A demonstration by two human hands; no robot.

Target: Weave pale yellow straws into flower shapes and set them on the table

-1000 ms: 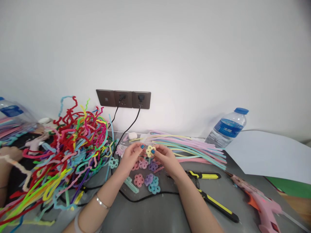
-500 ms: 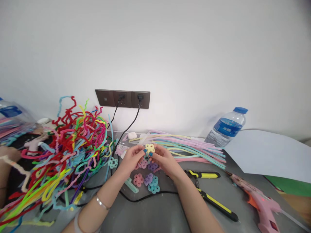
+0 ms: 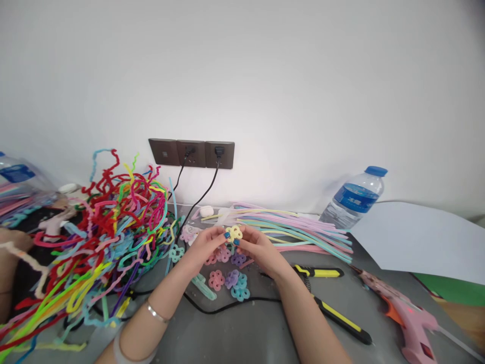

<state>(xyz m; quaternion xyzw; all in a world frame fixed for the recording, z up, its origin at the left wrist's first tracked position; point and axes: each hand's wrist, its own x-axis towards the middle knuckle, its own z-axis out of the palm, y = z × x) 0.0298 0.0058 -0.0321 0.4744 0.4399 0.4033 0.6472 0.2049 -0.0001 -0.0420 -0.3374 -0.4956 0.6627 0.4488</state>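
Observation:
A small yellow pipe-cleaner flower (image 3: pixel 235 233) with looped petals is pinched between my two hands above the table. My left hand (image 3: pixel 208 247) grips its left side with thumb and fingertips. On the other side, my right hand (image 3: pixel 258 248) holds it the same way; both thumbnails are blue. Below the hands lie finished-looking flowers: a pink flower (image 3: pixel 216 280), a purple flower (image 3: pixel 232 278) and a turquoise flower (image 3: pixel 240 288). A mint flower (image 3: pixel 176 253) rests left of my left hand, and a folded mint pipe cleaner (image 3: pixel 204 287) lies near my left wrist.
A tangled heap of coloured pipe cleaners (image 3: pixel 113 227) fills the left side. Straight pastel pipe cleaners (image 3: pixel 295 227) lie behind my hands. Yellow-black pliers (image 3: pixel 341 316), a pink glue gun (image 3: pixel 411 318), a water bottle (image 3: pixel 356 197) and white paper (image 3: pixel 420 242) are rightward. A black cable (image 3: pixel 227 309) crosses the table. Another person's arm (image 3: pixel 11 253) shows far left.
The yellow flower has turned slightly between my fingertips. Both hands stay in nearly the same place, and the things on the table lie as before.

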